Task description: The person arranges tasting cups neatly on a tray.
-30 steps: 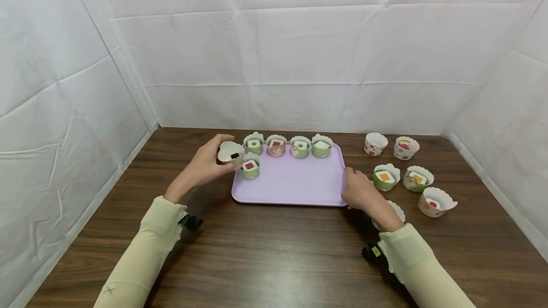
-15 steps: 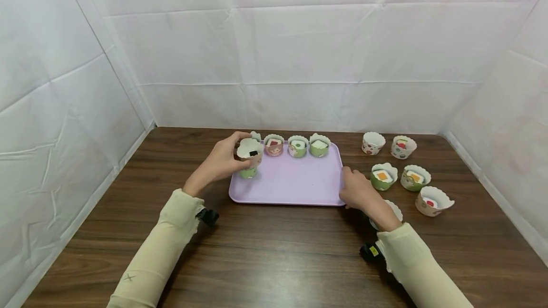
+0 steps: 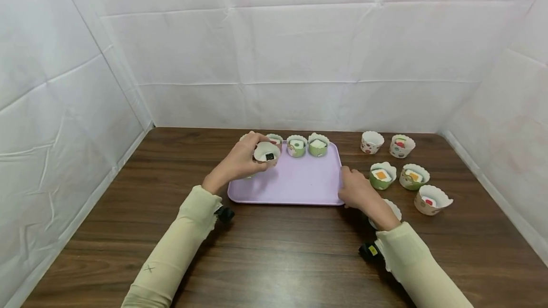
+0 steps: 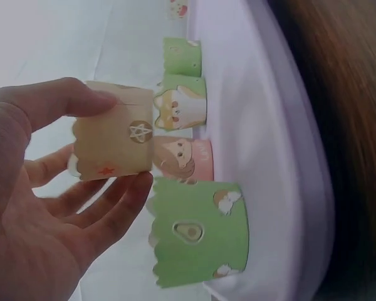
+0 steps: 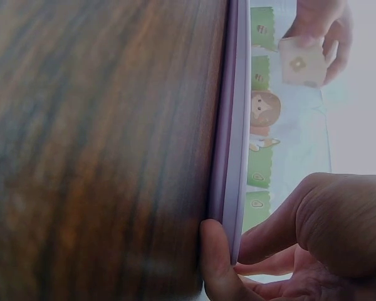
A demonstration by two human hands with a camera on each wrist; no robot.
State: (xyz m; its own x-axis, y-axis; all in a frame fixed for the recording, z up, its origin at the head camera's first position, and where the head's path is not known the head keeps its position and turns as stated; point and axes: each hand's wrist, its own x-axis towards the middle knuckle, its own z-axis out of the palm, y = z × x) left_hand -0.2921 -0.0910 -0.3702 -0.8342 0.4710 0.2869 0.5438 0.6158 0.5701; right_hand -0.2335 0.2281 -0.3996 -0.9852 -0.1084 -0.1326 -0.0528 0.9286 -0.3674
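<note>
My left hand [image 3: 237,161] holds a scalloped paper baking cup [image 4: 122,141] over the left part of the lilac tray [image 3: 299,182]. Inside that cup lies something white with a black patch. Thumb and fingers press its sides in the left wrist view, and it hangs clear of the tray. At the tray's right edge my right hand [image 3: 357,190] pinches the rim [image 5: 237,157] between thumb and finger. Along the back of the tray stand a pink cup [image 4: 194,157] and green cups [image 3: 296,147]. The left hand partly hides the cups at the left end.
Right of the tray, several filled paper cups stand on the dark wooden table [image 3: 274,255], among them a green cup [image 3: 382,176] and a pale cup [image 3: 431,201]. Another cup [image 3: 393,209] sits partly under my right forearm. White sheeting [image 3: 299,51] encloses the table's back and sides.
My left hand has carried the paper cup rightward, from beside the tray's left edge to over the tray, past the front-left green cup. The right hand stays on the rim.
</note>
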